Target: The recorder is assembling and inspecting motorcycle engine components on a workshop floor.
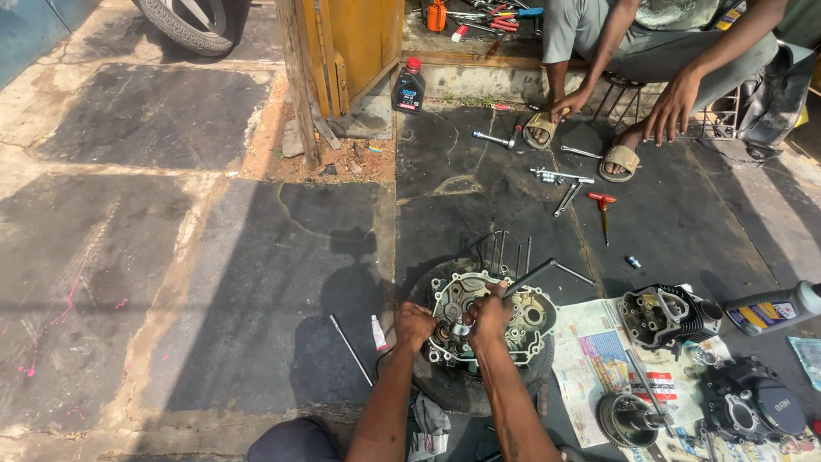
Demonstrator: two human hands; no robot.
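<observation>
An open engine crankcase (523, 318) lies flat on a black tyre (453, 389) on the ground in front of me. My left hand (414, 325) rests closed on the case's left rim. My right hand (490, 315) grips a black T-handle wrench (532, 275) whose socket end (463, 329) sits on a part inside the case. Several long studs (505, 250) stand up from the far side of the case.
Newspaper (599, 359) at right carries a cylinder head (667, 315), a black cover (753, 404) and a round part (626, 419). A grey oil bottle (774, 308), a red-handled tool (603, 210), wrenches (560, 177), a thin rod (351, 349) and small tube (378, 332) lie about. Another person's hands (671, 107) and sandalled feet are opposite.
</observation>
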